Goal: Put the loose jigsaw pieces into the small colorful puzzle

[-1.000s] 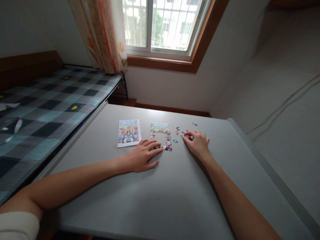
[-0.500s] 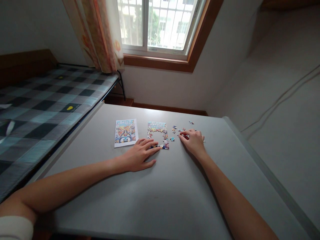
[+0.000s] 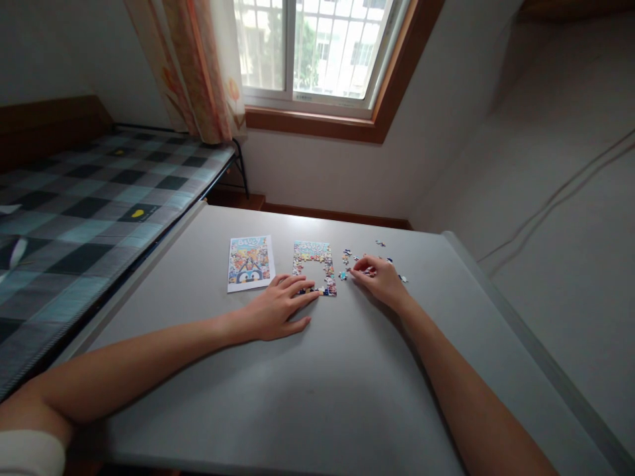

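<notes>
A small, partly assembled jigsaw puzzle lies on a grey table, with a gap in its middle. My left hand rests flat on the table, fingers spread, its fingertips touching the puzzle's lower left edge. My right hand sits just right of the puzzle among several loose pieces, its fingers curled in a pinch at a piece I cannot make out. A printed reference picture lies left of the puzzle.
A bed with a checked blue-grey cover runs along the table's left side. A window with a wooden sill and an orange curtain stand behind. White walls close in on the right.
My right hand has slid a little left toward the puzzle, its fingertips now nearer the loose pieces by the puzzle's edge. My left hand has stayed in place.
</notes>
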Demonstrator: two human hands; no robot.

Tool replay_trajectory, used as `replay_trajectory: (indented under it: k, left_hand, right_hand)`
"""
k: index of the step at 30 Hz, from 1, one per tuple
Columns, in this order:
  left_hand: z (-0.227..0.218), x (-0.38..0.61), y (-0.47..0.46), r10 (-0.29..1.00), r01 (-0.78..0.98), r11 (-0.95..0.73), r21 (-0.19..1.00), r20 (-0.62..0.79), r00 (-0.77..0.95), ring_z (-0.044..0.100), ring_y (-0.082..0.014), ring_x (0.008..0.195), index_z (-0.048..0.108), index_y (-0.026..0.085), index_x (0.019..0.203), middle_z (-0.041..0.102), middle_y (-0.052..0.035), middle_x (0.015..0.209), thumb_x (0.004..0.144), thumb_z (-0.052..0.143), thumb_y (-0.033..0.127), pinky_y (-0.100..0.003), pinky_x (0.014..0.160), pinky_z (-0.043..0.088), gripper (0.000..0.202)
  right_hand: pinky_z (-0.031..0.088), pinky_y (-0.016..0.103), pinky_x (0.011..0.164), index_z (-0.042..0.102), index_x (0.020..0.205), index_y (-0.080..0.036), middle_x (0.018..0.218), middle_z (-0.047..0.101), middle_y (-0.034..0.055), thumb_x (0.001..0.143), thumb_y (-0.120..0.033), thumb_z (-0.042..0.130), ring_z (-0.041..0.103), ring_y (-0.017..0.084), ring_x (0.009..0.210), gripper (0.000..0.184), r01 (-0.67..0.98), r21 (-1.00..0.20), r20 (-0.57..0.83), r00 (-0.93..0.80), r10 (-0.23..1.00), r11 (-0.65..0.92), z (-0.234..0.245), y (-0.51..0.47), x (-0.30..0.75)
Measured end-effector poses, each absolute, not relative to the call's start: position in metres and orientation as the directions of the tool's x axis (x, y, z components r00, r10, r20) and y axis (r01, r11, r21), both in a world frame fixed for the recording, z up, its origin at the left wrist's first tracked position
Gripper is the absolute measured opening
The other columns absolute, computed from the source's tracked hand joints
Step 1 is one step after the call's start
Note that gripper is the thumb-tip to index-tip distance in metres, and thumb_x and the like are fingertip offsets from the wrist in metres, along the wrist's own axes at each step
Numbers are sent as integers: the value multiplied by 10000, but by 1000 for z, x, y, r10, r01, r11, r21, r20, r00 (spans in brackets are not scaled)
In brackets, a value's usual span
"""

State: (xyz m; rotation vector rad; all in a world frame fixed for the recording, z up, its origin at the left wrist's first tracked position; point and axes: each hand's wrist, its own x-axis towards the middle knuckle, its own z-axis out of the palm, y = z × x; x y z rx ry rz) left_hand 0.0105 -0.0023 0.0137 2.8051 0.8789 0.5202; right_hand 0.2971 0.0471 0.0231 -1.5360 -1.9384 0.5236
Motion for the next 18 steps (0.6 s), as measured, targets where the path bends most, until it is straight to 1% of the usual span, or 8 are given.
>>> replay_trajectory:
  k: [2, 5, 7, 9, 12, 18]
  left_hand:
    - [14, 11, -3, 576, 520, -816, 250, 285, 766, 420, -302, 1333, 483, 247, 1407, 505, -109, 1422, 921, 521, 391, -505, 1101, 316, 508]
    - [14, 11, -3, 574, 518, -818, 252, 292, 765, 425, -305, 1326, 488, 251, 1402, 510, -111, 1414, 920, 518, 386, -509, 1094, 322, 501]
    - [14, 11, -3, 572, 518, -819, 247, 296, 764, 425, -306, 1323, 487, 250, 1403, 512, -114, 1411, 927, 505, 385, -508, 1089, 327, 496]
    - [13, 11, -3, 569, 517, -821, 240, 299, 766, 429, -307, 1317, 484, 251, 1407, 510, -116, 1414, 932, 498, 390, -508, 1085, 330, 496]
    - [12, 11, -3, 567, 519, -823, 230, 302, 766, 445, -313, 1296, 501, 248, 1396, 517, -122, 1402, 929, 502, 397, -507, 1076, 340, 491]
    - [13, 12, -3, 562, 524, -827, 204, 306, 768, 467, -313, 1273, 543, 219, 1358, 542, -135, 1362, 924, 511, 384, -492, 1066, 359, 466]
  right_hand:
    - [468, 319, 689, 661, 755, -195, 783, 707, 48, 779, -440, 629, 605, 171, 704, 248, 657, -707, 203, -167, 965, 262, 28, 50, 293]
    - [489, 313, 671, 680, 766, -187, 777, 720, 55, 773, -445, 661, 626, 168, 693, 259, 602, -750, 207, -179, 962, 273, 36, 60, 276]
    - [496, 300, 672, 694, 764, -182, 756, 723, 50, 773, -388, 686, 634, 160, 687, 206, 605, -744, 172, -236, 956, 283, 41, 69, 258]
    - [494, 278, 659, 710, 751, -178, 745, 728, 45, 756, -295, 719, 639, 151, 674, 117, 623, -730, 103, -307, 946, 281, 44, 79, 238]
    - [480, 252, 625, 730, 737, -170, 711, 727, 44, 732, -181, 730, 648, 152, 670, 12, 667, -705, 9, -334, 942, 243, 46, 90, 214]
    - [460, 250, 618, 763, 782, -166, 747, 741, 57, 739, -150, 700, 659, 171, 704, 79, 731, -644, -29, -316, 948, 224, 44, 98, 197]
